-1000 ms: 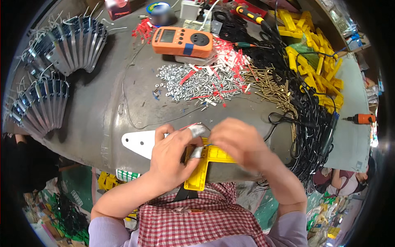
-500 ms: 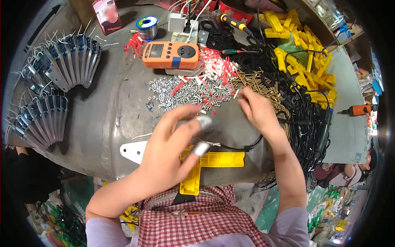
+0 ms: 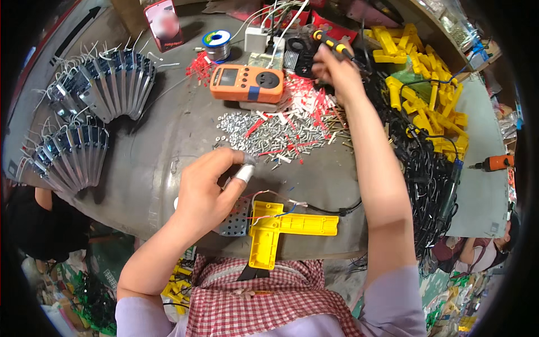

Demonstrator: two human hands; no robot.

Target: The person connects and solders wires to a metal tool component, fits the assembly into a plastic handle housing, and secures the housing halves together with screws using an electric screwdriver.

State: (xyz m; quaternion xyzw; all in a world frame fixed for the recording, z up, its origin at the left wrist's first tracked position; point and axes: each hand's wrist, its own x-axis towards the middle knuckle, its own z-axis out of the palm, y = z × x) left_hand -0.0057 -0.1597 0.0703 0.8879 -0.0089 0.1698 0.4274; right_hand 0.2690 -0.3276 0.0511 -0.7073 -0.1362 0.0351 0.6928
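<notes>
My left hand (image 3: 205,188) hovers at the near middle of the bench, thumb and fingertips drawn together, with pale silvery coverings on some digits. Whether something small is pinched there I cannot make out. Below it lies a grey perforated plate (image 3: 236,220), partly hidden by the hand. Beside the plate rests a T-shaped yellow plastic housing half (image 3: 306,224), its ribbed inside facing up. Thin wires (image 3: 275,195) cross it and meet a black cable (image 3: 331,211). My right hand (image 3: 338,73) reaches far back beside a yellow-and-black screwdriver (image 3: 331,42) and black parts; its fingers are blurred.
Silver screws (image 3: 286,135), with red and white sleeves (image 3: 306,98), lie ahead of an orange meter (image 3: 247,83). Yellow housings (image 3: 426,95) and black cables (image 3: 424,191) crowd the right. Fanned metal-and-board assemblies (image 3: 115,84) stand left, a solder spool (image 3: 217,45) behind.
My right hand has gone from the screw pile's edge to the far back, near the screwdriver. My left hand has drawn back leftward, uncovering the perforated plate and wires. The view has shifted slightly.
</notes>
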